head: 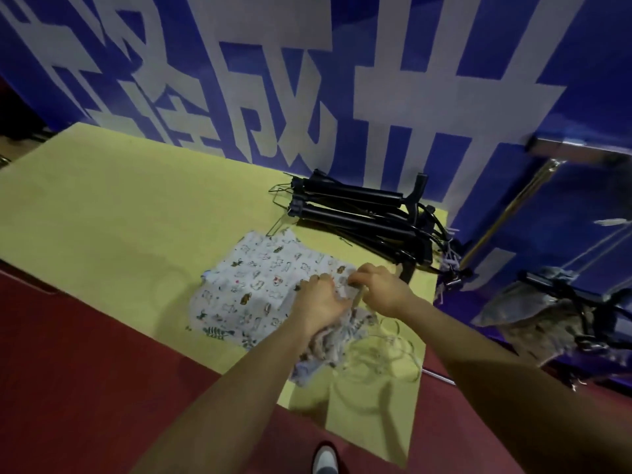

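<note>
A printed garment (253, 289), pale with small animal figures, lies on the yellow table (102, 217) a little toward 4 o'clock of the table's middle. Its flat part spreads toward 9 o'clock, and its 4 o'clock end is bunched up under the hands. The left hand (321, 299) lies on that bunched end with its fingers curled into the cloth, gripping a fold of it. The right hand (379, 289) is just beside it at 3 o'clock, the two nearly touching, with fingers and thumb bent together and pinching the garment's edge. What else, if anything, sits between those fingertips cannot be told. At 5 o'clock of the hands, thin pale loops (386, 350) lie on the table against the crumpled cloth; whether they are wire or cord is unclear. A pile of black hangers (359, 213) lies at 12 o'clock of the hands, near the table's far edge, with some hooks just touching the garment's far corner. Behind the table stands a blue banner (376, 80) with large white characters. At 3 o'clock, off the table, a grey cloth (533, 319) hangs from a dark frame. A shoe (325, 460) shows at 6 o'clock on the red floor (85, 371).
</note>
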### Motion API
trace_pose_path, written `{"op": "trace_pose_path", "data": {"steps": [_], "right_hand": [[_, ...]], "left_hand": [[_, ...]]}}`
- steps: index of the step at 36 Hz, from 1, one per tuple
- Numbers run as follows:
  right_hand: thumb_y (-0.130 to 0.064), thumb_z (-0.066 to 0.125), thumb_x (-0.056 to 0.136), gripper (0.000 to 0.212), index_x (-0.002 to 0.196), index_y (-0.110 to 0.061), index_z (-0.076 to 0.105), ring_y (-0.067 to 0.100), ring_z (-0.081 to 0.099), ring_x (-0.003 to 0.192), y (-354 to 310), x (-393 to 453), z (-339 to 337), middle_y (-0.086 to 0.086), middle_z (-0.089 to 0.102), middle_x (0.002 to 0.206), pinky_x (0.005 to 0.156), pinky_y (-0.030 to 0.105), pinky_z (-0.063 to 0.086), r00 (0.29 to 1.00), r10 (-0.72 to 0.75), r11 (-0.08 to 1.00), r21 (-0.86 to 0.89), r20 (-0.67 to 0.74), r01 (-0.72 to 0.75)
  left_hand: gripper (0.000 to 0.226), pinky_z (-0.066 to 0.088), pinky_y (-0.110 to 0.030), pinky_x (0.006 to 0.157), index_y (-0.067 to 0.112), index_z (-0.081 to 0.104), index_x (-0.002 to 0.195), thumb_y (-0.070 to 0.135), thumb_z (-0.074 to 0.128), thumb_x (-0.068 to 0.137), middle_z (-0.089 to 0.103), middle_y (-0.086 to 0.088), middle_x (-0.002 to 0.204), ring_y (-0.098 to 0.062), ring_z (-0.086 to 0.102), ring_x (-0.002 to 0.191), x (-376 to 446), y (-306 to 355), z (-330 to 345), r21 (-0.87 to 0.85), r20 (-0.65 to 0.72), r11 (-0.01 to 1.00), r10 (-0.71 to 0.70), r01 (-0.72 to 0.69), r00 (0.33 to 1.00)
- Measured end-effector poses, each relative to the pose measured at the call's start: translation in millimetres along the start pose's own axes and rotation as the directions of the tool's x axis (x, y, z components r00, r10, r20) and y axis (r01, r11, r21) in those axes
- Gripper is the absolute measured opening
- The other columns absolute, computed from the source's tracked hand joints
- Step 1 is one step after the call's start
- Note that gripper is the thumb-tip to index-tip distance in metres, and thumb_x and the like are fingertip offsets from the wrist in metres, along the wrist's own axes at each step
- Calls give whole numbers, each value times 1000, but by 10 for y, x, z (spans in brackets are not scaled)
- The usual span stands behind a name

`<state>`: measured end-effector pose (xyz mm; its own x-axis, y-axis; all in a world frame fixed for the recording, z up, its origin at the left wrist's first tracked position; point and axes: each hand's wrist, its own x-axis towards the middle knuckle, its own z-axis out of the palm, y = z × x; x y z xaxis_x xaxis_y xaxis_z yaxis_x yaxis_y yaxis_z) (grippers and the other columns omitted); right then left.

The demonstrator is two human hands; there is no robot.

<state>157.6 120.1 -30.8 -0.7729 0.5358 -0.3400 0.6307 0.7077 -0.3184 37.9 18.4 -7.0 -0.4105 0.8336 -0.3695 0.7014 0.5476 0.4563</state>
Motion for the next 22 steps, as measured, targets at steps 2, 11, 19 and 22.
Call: {"op": "trace_pose_path", "data": {"steps": [2, 11, 19, 22], "right_hand": [[-14, 47, 94, 41, 132, -27, 52, 30, 41, 122, -7, 56, 72, 2, 39, 143, 94, 41, 40, 1000, -10, 998, -63, 2, 10], [-25, 45, 98, 26, 107, -24, 69, 22, 51, 109, -99, 190, 124, -5, 61, 117, 85, 33, 26, 973, 44, 997, 77, -225, -27], [-26, 54, 95, 11, 95, -16, 55, 25, 47, 91, -300, 169, 64, 2, 52, 91, 72, 29, 26, 915, 136, 953, 304, -379, -15], [-27, 53, 95, 18, 103, -13, 59, 28, 42, 99, -303, 188, 80, 5, 48, 106, 75, 30, 22, 899, 183, 960, 271, -398, -75]], "left_hand": [[55, 45, -39, 96, 8, 51, 123, 43, 64, 83, 52, -11, 127, -28, 49, 117, 72, -33, 49, 27, 54, 1000, 9, -10, 999], [46, 44, -41, 96, 12, 45, 129, 36, 53, 92, 46, -12, 128, -29, 45, 120, 174, -57, 85, 81, 163, 996, 18, -32, 986], [21, 33, -20, 49, 8, 42, 115, 1, 36, 96, 51, -1, 81, -12, 45, 60, 51, -111, -460, -6, -79, 974, 225, -226, 971], [15, 24, -20, 46, 15, 34, 104, 3, 30, 96, 42, 3, 77, -9, 36, 57, -55, -143, -641, -42, -47, 947, 318, -320, 947]]}}
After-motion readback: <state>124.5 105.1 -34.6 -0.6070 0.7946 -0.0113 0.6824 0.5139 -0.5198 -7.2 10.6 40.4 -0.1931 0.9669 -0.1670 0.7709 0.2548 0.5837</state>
